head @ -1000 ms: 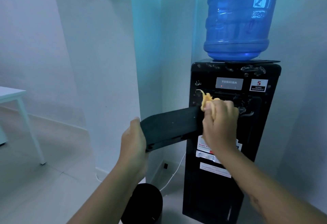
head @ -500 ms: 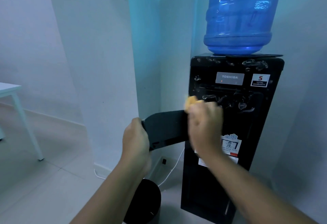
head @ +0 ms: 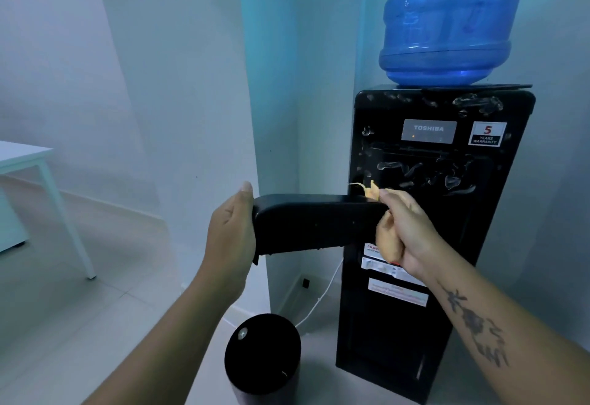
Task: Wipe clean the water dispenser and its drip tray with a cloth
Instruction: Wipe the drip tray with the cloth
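A black drip tray [head: 314,222] is held out in front of the black water dispenser [head: 443,213], away from its slot. My left hand [head: 231,229] grips the tray's left end. My right hand [head: 405,232] is shut on a yellow cloth [head: 372,192] and presses it against the tray's right end. A bit of the cloth pokes out above my fingers; the rest is hidden in my fist. The dispenser's front panel carries smeared marks. A blue water bottle [head: 447,18] sits on top.
A round black bin [head: 263,353] stands on the floor left of the dispenser's base, under the tray. A white cable [head: 322,296] runs along the floor by the wall. A white table [head: 41,168] stands at the far left. A wall column rises behind my left hand.
My right hand with the cloth has slid from the tray's middle to its right end. The tray has tilted from a slant to nearly level. My left hand keeps its grip.
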The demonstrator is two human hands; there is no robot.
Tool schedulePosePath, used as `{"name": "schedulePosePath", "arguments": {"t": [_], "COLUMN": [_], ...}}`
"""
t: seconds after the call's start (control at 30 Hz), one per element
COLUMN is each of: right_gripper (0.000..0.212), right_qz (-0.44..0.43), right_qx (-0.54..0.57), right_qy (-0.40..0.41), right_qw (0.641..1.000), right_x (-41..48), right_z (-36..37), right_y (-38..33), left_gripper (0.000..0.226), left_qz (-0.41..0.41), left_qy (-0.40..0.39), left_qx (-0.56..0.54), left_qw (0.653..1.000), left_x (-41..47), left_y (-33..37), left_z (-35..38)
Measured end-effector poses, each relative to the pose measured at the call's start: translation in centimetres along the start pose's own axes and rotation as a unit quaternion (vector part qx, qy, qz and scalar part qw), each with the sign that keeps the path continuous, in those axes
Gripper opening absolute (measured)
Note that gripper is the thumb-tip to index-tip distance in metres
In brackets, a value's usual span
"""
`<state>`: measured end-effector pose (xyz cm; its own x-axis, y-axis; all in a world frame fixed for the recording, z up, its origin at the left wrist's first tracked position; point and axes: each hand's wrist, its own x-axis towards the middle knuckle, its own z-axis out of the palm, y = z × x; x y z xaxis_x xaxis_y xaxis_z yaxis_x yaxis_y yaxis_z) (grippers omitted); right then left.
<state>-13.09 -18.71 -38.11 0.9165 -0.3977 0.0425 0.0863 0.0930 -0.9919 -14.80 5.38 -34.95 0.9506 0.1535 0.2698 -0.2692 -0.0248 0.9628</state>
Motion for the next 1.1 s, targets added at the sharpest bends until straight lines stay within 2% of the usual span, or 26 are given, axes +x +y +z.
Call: {"name": "schedulePosePath", "arguments": {"t": [0.07,0.13,0.2,0.27,0.37,0.47,0.6,0.67,0.77,0.83,0.87,0.9,0.97,1.03,1.1], "right_gripper": [0.011,0.007,0.001,0.007,0.009,0.008,0.019,0.020,0.024,0.027,0.028,0.027,0.024,0.020,0.018], "right_qz": [-0.045,-0.094,-0.133,-0.174,-0.208,-0.222,-0.285,-0.381,-0.509,-0.560,-0.564,-0.551,-0.477,-0.347,-0.225], "right_qx": [0.015,0.035,0.034,0.012,-0.010,-0.062,-0.144,-0.190,-0.261,-0.290,-0.293,-0.290,-0.247,-0.167,-0.097], "right_qy": [0.051,0.104,0.119,0.123,0.139,0.141,0.169,0.109,-0.040,-0.078,-0.074,-0.052,0.028,0.091,0.109], "right_qw": [0.998,0.990,0.983,0.977,0.968,0.963,0.932,0.898,0.819,0.772,0.769,0.781,0.843,0.918,0.963], "right_x": [-0.4,-0.9,-1.4,-2.0,-2.2,-2.1,-2.9,-4.2,-7.4,-8.3,-7.8,-7.0,-4.9,-3.5,-2.8], "right_z": [0.3,0.3,0.4,0.5,0.3,-0.2,0.7,2.6,6.0,6.8,6.3,5.5,3.4,1.4,0.1], "right_y": [0.1,-0.1,-0.2,-0.3,-0.6,-0.5,0.1,0.2,-0.3,-1.3,-1.4,-1.4,-1.4,-1.7,-2.3], "left_gripper": [0.049,0.049,0.047,0.053,0.060,0.062,0.040,0.034,0.037,0.033,0.036,0.039,0.038,0.034,0.039], "left_qz": [-0.010,-0.101,-0.219,-0.262,-0.161,-0.082,-0.006,0.043,0.098,0.111,0.120,0.128,0.129,0.111,0.075], "left_qy": [0.001,-0.004,-0.036,-0.085,-0.154,-0.165,-0.168,-0.171,-0.175,-0.190,-0.188,-0.185,-0.182,-0.190,-0.200], "left_qx": [0.027,0.018,-0.076,-0.141,-0.139,-0.090,-0.049,-0.024,0.020,0.002,-0.006,-0.006,-0.006,-0.011,-0.053], "left_qw": [1.000,0.995,0.972,0.951,0.965,0.979,0.984,0.984,0.980,0.976,0.975,0.974,0.975,0.975,0.975], "left_x": [0.6,0.8,0.8,0.3,-0.1,0.0,-0.3,-0.8,-1.7,-1.9,-2.0,-2.0,-1.9,-1.4,-0.5], "left_y": [-0.5,-1.3,-2.0,-2.6,-3.9,-4.3,-3.3,-2.6,-1.7,-1.4,-1.3,-1.2,-0.8,-0.6,-1.0], "left_z": [-0.3,-0.1,0.0,-0.1,-0.6,-1.0,-0.8,-0.1,0.9,0.9,0.6,0.2,-0.9,-1.7,-2.1]}}
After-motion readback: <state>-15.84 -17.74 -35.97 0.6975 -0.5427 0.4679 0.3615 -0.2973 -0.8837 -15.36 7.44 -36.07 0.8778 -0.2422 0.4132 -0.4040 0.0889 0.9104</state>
